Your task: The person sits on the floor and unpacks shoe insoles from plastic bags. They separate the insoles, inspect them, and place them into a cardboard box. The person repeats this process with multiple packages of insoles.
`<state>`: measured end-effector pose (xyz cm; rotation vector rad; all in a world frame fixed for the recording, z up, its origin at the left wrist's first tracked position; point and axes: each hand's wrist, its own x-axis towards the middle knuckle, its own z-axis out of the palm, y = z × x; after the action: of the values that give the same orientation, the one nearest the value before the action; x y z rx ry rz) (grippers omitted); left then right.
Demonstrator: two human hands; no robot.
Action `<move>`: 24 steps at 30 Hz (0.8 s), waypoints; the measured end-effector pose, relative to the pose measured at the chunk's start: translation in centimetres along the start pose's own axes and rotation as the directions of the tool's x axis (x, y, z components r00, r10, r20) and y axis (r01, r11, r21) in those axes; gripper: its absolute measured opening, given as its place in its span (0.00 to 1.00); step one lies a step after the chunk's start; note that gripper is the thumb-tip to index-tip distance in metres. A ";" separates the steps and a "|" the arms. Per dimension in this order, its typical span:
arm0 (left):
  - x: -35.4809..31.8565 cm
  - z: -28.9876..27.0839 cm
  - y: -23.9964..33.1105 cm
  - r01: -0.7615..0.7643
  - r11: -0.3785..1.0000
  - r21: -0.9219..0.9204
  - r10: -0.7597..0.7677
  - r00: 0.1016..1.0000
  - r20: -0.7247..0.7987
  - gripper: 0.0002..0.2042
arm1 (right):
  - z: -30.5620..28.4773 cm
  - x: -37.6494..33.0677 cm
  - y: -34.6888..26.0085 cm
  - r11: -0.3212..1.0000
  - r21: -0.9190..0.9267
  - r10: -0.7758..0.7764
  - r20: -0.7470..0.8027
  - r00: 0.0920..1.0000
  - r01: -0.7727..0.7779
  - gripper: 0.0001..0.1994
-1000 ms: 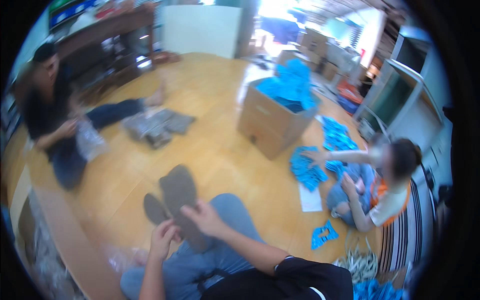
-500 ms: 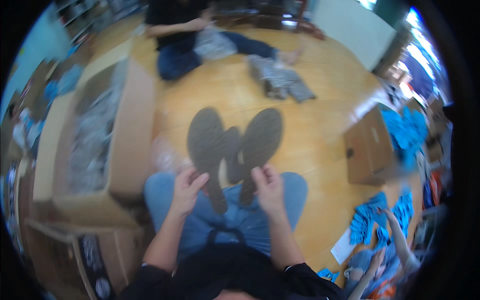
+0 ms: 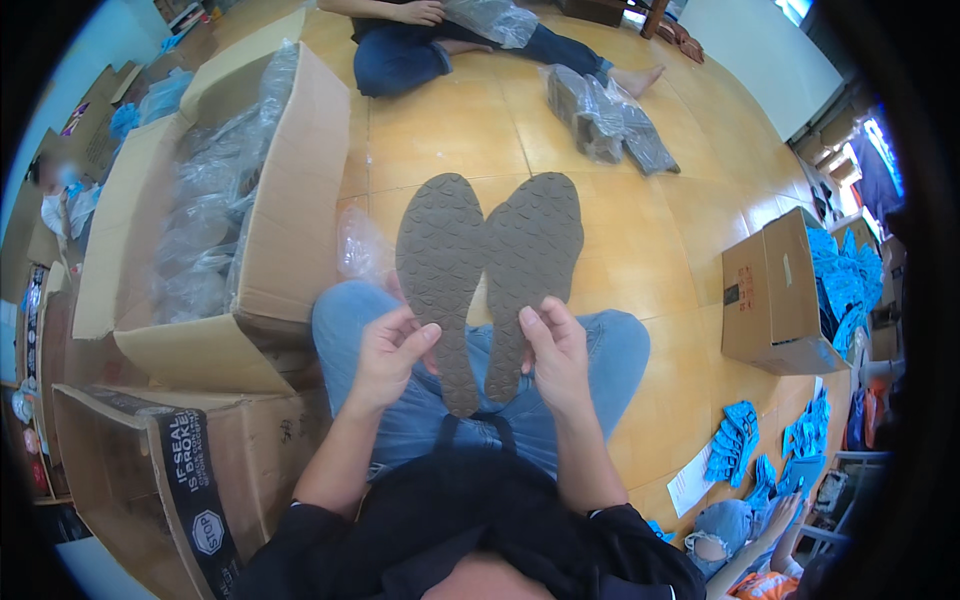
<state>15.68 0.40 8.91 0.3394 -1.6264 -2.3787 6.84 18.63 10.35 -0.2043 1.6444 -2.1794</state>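
Head | left fingers (image 3: 427,334), right fingers (image 3: 529,318) each pinching a sole (image 3: 440,235) | bag-filled carton (image 3: 292,190) left, blue-filled carton (image 3: 768,300) right

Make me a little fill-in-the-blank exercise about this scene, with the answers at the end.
1. The left hand and right hand hold the soles side by ____.
2. Of left and right, the carton holding clear bags is on the ____.
3. The pieces in the other box are coloured ____.
4. Wearing no shoe or sock, the foot ahead is ____.

Missing words: side; left; blue; bare.
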 end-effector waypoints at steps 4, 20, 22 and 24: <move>0.3 -0.2 -0.1 0.005 1.000 0.008 -0.006 1.000 0.028 0.09 | 0.1 0.2 0.3 1.000 0.012 0.005 0.012 1.000 -0.005 0.09; 9.6 -0.1 -5.8 0.230 0.953 0.199 -0.255 0.960 0.113 0.14 | -5.0 7.5 2.6 0.980 -0.197 -0.014 -0.169 0.985 -0.020 0.09; 13.2 -0.1 -8.7 0.304 0.923 0.236 -0.336 0.935 0.110 0.14 | -6.3 9.9 3.5 0.966 -0.257 -0.050 -0.168 0.985 0.005 0.09; 16.4 -0.3 -12.1 0.388 0.876 0.287 -0.420 0.906 0.055 0.14 | -7.3 12.6 4.9 0.951 -0.303 -0.121 -0.186 0.975 0.061 0.08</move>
<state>-0.50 -0.85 -3.43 0.6646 -2.1243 -2.4991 -6.02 18.96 2.05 -0.1484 2.1162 -2.0658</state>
